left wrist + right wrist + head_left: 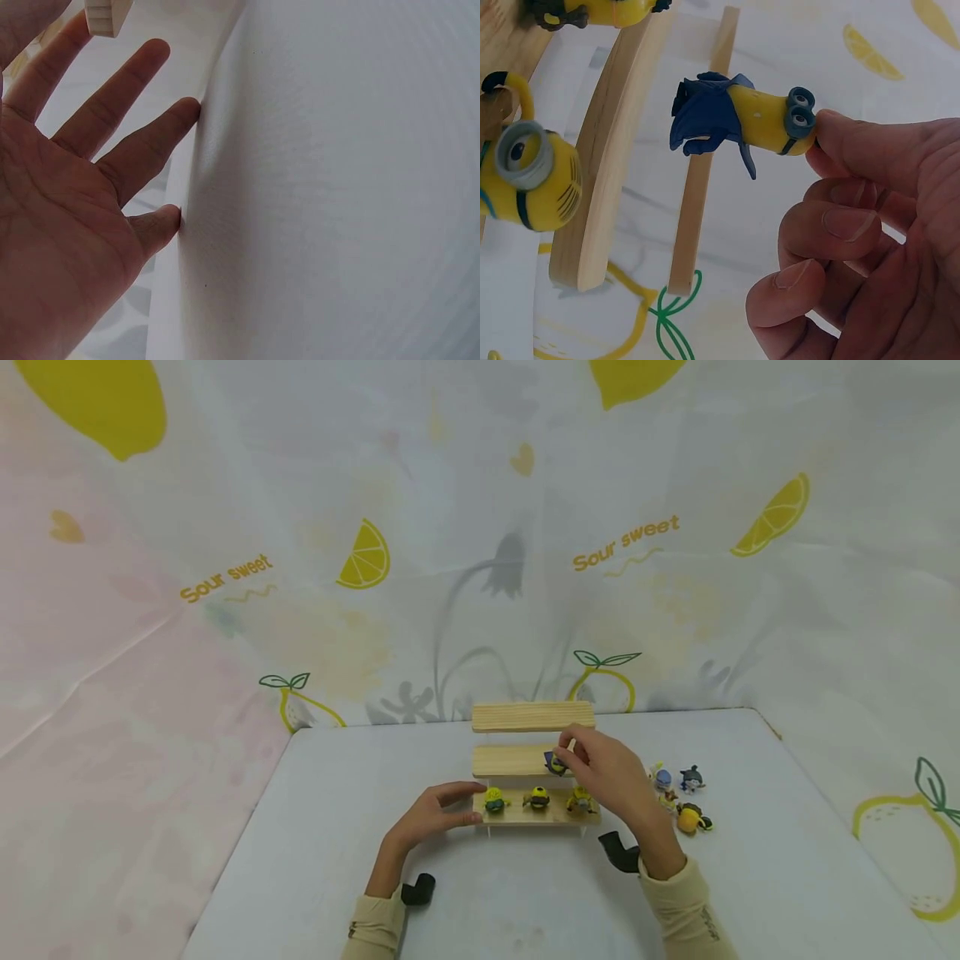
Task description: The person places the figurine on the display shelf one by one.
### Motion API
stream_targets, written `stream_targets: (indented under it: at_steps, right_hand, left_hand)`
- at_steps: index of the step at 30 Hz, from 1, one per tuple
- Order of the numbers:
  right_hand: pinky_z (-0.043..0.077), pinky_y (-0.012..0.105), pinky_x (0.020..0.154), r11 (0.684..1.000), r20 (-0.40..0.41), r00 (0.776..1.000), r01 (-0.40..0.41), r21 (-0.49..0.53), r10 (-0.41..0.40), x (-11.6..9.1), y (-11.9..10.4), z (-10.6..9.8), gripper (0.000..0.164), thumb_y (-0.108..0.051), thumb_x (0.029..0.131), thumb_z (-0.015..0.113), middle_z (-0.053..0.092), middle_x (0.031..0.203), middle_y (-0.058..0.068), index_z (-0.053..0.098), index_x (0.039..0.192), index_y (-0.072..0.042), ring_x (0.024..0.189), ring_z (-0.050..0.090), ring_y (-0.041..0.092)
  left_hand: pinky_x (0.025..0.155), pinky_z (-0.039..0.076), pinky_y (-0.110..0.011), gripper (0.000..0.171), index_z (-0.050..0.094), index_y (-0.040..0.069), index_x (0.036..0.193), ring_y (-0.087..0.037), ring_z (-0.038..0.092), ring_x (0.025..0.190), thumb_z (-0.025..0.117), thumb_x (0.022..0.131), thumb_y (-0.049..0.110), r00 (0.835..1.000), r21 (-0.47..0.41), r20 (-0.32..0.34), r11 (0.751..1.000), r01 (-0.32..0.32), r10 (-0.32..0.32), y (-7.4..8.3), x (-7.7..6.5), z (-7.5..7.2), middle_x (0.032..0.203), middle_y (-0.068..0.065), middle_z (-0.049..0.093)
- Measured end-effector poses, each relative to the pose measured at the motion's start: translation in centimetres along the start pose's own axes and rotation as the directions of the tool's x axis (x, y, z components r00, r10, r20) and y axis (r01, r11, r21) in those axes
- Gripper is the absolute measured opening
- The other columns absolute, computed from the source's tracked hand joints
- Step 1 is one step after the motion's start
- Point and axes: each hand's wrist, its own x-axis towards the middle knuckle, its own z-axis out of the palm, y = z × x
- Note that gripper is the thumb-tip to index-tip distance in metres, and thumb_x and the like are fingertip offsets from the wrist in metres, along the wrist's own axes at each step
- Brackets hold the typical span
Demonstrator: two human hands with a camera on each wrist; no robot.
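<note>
My right hand point(611, 770) pinches a minion figure point(761, 120) by its head between thumb and index finger. The figure has yellow skin, goggles and a blue coat, and in the head view it overlaps the middle board point(510, 760) of a three-step wooden display rack. On the bottom board point(517, 817) stand a green-topped minion point(494, 800), a dark-banded minion point(537, 797) and a yellow minion point(581, 800). My left hand point(433, 814) is at that board's left end, thumb and fingers on either side, the fingers straight and spread in the left wrist view.
Behind is the top board point(532, 717), near a lemon-printed backdrop point(450, 485). Right of the rack, several small figures point(692, 818) lie on the white table point(315, 827). Dark curved pieces point(619, 852) show beside both wrists.
</note>
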Motion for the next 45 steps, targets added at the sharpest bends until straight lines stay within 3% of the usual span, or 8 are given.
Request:
stream_targets:
  at_steps: [22,37,45]
  right_hand:
    - [0.03,0.026,0.046,0.992,0.027,0.995,0.095,0.084,-0.098,4.1,-3.1,2.7,0.008,-0.026,0.097,0.067,0.045,0.063,-0.008,0.064,0.098,-0.019,0.051,0.039,0.01]
    - [0.033,0.025,0.047,0.995,0.09,0.995,0.042,0.095,-0.05,6.0,-4.2,5.3,0.006,-0.025,0.096,0.067,0.05,0.066,-0.007,0.066,0.096,-0.019,0.054,0.043,0.01]
    - [0.034,0.026,0.047,0.996,0.099,0.995,0.017,0.088,-0.025,6.2,-3.9,6.2,0.007,-0.026,0.096,0.068,0.051,0.066,-0.008,0.064,0.094,-0.02,0.054,0.045,0.01]
  left_hand:
    - [0.11,0.035,-0.046,0.048,0.064,0.023,0.131,-0.016,0.048,0.131,0.079,0.086,0.03,0.999,-0.011,-0.01,0.999,0.047,-0.047,0.1,0.1,-0.1,0.133,0.008,0.061]
    - [0.109,0.037,-0.05,0.047,0.064,0.017,0.133,-0.022,0.048,0.131,0.077,0.089,0.026,1.0,0.002,-0.004,1.0,0.023,-0.023,0.0,0.2,0.0,0.133,0.001,0.061]
    - [0.11,0.035,-0.046,0.047,0.064,0.021,0.131,-0.017,0.048,0.132,0.079,0.087,0.027,0.999,0.002,-0.008,0.999,0.048,-0.048,0.0,0.2,-0.1,0.132,0.007,0.061]
